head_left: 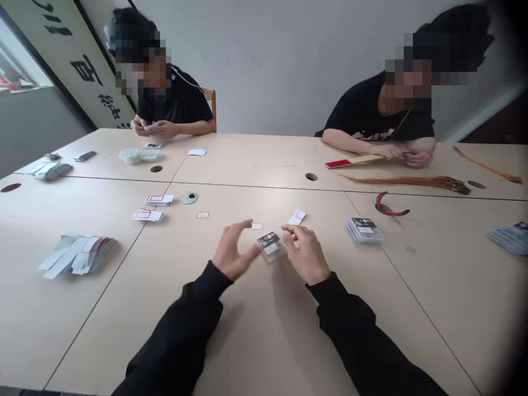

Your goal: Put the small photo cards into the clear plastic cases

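Note:
My left hand (233, 250) hovers open over the pale wooden table (231, 330), its fingers apart and empty. Just to its right lies a small stack of clear plastic sleeves (270, 246) with a dark printed card on top. My right hand (305, 253) curls beside the stack's upper right corner, though I cannot tell whether it grips anything. A white slip with a red outline (297, 217) lies just above my right fingers, and a tiny red-outlined label (257, 226) sits between my hands.
Further right lie a stack of clear sleeves (365, 230) and a curved red piece (390, 204). White slips (76, 254) are piled at left. Across the table, a co-worker's hands (150, 128) hold cards, and another's hands (396, 153) hold a red-tipped strip near orange cords (404, 181).

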Available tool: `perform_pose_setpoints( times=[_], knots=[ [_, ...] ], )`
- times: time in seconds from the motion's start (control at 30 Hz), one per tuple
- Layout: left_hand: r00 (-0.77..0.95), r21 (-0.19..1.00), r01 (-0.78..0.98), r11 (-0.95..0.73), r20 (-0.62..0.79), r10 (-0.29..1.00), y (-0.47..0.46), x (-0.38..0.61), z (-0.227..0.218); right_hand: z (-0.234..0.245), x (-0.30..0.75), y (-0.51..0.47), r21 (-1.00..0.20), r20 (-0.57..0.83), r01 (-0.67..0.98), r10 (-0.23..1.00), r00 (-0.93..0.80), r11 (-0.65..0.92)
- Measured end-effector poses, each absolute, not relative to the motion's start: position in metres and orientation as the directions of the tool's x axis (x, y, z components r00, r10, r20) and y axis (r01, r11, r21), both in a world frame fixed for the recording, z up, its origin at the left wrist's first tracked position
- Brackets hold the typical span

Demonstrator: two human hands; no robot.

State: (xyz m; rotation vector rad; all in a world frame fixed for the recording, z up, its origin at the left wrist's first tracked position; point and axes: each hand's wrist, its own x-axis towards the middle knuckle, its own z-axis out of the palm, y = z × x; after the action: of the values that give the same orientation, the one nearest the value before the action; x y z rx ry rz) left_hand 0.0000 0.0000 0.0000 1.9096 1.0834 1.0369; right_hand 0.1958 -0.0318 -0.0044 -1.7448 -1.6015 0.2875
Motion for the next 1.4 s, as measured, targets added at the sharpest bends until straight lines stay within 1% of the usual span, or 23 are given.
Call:
perform_pose_setpoints(
  times=[0.03, 0.07, 0.1, 0.13, 0.2, 0.27, 0.33, 0.4, 0.47, 0.53, 0.6, 0.67, 0.73, 0.77, 0.87, 0.97, 1.07, 1.23, 1.4],
  knots=[
    [0.388, 0.745, 0.474, -0.470, 0.302, 0.871, -0.002, 0.006, -0.008, -0.016, 0.195, -0.029, -0.614, 0.308, 0.788, 0.933, 0.187, 0.045],
    [0.434, 0.650, 0.569, -0.505, 0.285, 0.855, -0.004, 0.011, -0.015, -0.026, 0.194, -0.027, -0.593, 0.314, 0.804, 0.930, 0.190, 0.036],
    [0.464, 0.575, 0.631, -0.521, 0.258, 0.847, -0.006, 0.016, -0.020, -0.033, 0.194, -0.027, -0.580, 0.324, 0.814, 0.925, 0.200, 0.027],
    [0.479, 0.525, 0.674, -0.520, 0.225, 0.848, -0.008, 0.020, -0.023, -0.039, 0.195, -0.028, -0.574, 0.334, 0.818, 0.919, 0.211, 0.021],
    [0.479, 0.468, 0.723, -0.507, 0.189, 0.857, -0.008, 0.023, -0.028, -0.044, 0.196, -0.031, -0.591, 0.335, 0.807, 0.914, 0.227, 0.016],
    [0.469, 0.450, 0.734, -0.508, 0.205, 0.859, -0.005, 0.023, -0.031, -0.043, 0.198, -0.035, -0.635, 0.306, 0.772, 0.924, 0.227, 0.021],
    [0.471, 0.465, 0.712, -0.526, 0.239, 0.849, -0.001, 0.019, -0.032, -0.039, 0.199, -0.037, -0.697, 0.253, 0.717, 0.939, 0.234, 0.009],
    [0.480, 0.517, 0.658, -0.548, 0.272, 0.834, 0.003, 0.015, -0.033, -0.034, 0.200, -0.037, -0.782, 0.182, 0.623, 0.945, 0.270, -0.027],
    [0.493, 0.618, 0.551, -0.560, 0.301, 0.817, 0.005, 0.013, -0.031, -0.029, 0.200, -0.037, -0.870, 0.111, 0.490, 0.946, 0.304, -0.055],
    [0.511, 0.759, 0.378, -0.530, 0.307, 0.803, 0.006, 0.013, -0.028, -0.024, 0.199, -0.037, -0.932, 0.074, 0.359, 0.946, 0.316, -0.047],
    [0.526, 0.901, 0.169, -0.399, 0.259, 0.810, 0.006, 0.018, -0.025, -0.021, 0.197, -0.037, -0.963, 0.067, 0.269, 0.947, 0.313, -0.020],
    [0.522, 0.983, -0.012, -0.185, 0.164, 0.837, 0.005, 0.025, -0.021, -0.020, 0.194, -0.038, -0.976, 0.071, 0.216, 0.949, 0.309, 0.003],
    [0.495, 0.989, -0.146, 0.003, 0.070, 0.866, 0.003, 0.032, -0.018, -0.021, 0.191, -0.038, -0.984, 0.077, 0.177, 0.953, 0.294, 0.025],
    [0.478, 0.979, -0.193, 0.063, 0.038, 0.877, 0.003, 0.035, -0.017, -0.022, 0.189, -0.038, -0.987, 0.080, 0.157, 0.954, 0.288, 0.036],
    [0.431, 0.952, -0.269, 0.145, -0.016, 0.902, 0.000, 0.041, -0.016, -0.029, 0.186, -0.038, -0.995, 0.081, 0.075, 0.958, 0.275, 0.063],
    [0.398, 0.940, -0.291, 0.177, -0.049, 0.916, 0.000, 0.040, -0.017, -0.034, 0.182, -0.037, -0.998, 0.063, -0.006, 0.962, 0.266, 0.067],
    [0.375, 0.936, -0.298, 0.188, -0.066, 0.925, 0.000, 0.038, -0.019, -0.035, 0.179, -0.038, -0.997, 0.041, -0.048, 0.970, 0.238, 0.053],
    [0.353, 0.941, -0.281, 0.190, -0.082, 0.932, 0.000, 0.039, -0.019, -0.034, 0.178, -0.038, -0.997, 0.016, -0.066, 0.974, 0.225, 0.032],
    [0.360, 0.939, -0.282, 0.197, -0.087, 0.929, 0.000, 0.040, -0.018, -0.037, 0.179, -0.038, -0.998, 0.028, -0.046, 0.974, 0.225, 0.039]
  ],
)
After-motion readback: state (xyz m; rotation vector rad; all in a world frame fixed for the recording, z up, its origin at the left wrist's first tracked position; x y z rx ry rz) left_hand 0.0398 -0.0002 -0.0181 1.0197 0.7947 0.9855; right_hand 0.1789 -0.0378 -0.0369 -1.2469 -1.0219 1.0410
